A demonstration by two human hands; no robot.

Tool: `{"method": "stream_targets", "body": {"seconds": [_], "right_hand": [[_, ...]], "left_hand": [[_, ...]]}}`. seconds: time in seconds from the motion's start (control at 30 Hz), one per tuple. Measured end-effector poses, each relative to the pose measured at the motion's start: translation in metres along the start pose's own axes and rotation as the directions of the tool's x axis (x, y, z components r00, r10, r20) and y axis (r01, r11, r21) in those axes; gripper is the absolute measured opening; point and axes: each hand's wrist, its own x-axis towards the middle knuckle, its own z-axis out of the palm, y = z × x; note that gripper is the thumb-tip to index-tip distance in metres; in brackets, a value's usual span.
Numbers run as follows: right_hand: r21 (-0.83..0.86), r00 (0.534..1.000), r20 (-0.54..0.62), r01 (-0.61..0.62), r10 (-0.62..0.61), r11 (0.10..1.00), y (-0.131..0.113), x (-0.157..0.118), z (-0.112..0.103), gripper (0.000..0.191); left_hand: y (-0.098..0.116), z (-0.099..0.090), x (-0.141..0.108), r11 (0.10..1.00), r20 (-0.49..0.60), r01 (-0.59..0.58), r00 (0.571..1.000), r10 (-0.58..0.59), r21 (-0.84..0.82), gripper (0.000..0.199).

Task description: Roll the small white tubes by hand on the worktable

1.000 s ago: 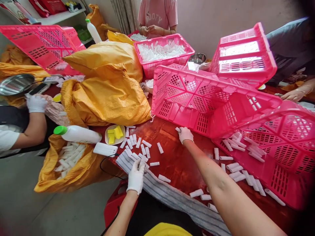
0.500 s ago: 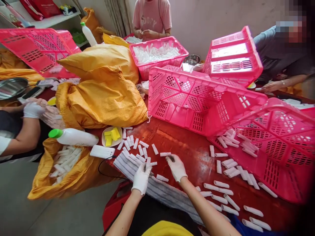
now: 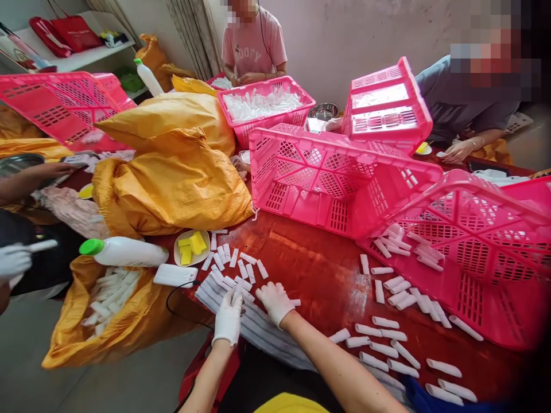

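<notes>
My left hand (image 3: 228, 319), in a white glove, is closed over the striped cloth (image 3: 275, 338); what its fingers hold is too small to make out. Just right of it, my right hand (image 3: 274, 303), also gloved, reaches toward the left hand with its fingers bent down, and whatever lies under them is hidden. Several small white rolls (image 3: 262, 268) lie loose beyond both hands. One roll (image 3: 295, 302) shows beside my right wrist. More white rolls (image 3: 369, 330) lie on the red table (image 3: 314, 269) to the right.
Pink baskets (image 3: 310, 209) lie tipped along the table's back and right. Orange sacks (image 3: 172, 183), a white bottle (image 3: 129, 252), a plate of yellow pieces (image 3: 193, 247) and a power bank (image 3: 174, 275) stand at left. Other people's hands show at left, back and right.
My right hand has moved left, close to my left hand, and no longer holds the roll it had at its fingertips. The view has shifted slightly. At left, another person's gloved hand now holds a roll.
</notes>
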Motion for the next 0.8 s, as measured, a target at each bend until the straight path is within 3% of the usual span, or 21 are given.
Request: {"method": "stream_targets", "body": {"seconds": [0.07, 0.17, 0.4, 0.6, 0.8], "right_hand": [[0.077, 0.999, -0.017, -0.030, 0.031, 0.997, -0.001, 0.001, -0.001, 0.016], [0.293, 0.991, -0.092, -0.062, 0.093, 0.954, 0.003, -0.003, -0.019, 0.020], [0.754, 0.956, -0.230, 0.055, 0.184, 0.654, 0.001, -0.016, -0.078, 0.040], [0.850, 0.917, -0.336, 0.197, 0.215, 0.488, -0.020, -0.035, -0.094, 0.042], [0.847, 0.924, -0.319, 0.178, 0.212, 0.501, -0.026, -0.040, -0.100, 0.041]], "left_hand": [[-0.004, -0.002, -0.006, 1.000, 0.051, 0.026, 0.998, -0.026, 0.005, 0.064], [-0.008, 0.007, -0.017, 0.999, 0.134, 0.052, 0.990, -0.051, -0.003, 0.066], [0.009, 0.042, -0.042, 0.999, 0.354, 0.015, 0.935, 0.005, -0.053, 0.057], [0.034, 0.055, -0.063, 0.997, 0.446, -0.037, 0.893, 0.066, -0.072, 0.053], [0.046, 0.055, -0.080, 0.995, 0.473, -0.085, 0.876, 0.095, -0.042, 0.049]]}}
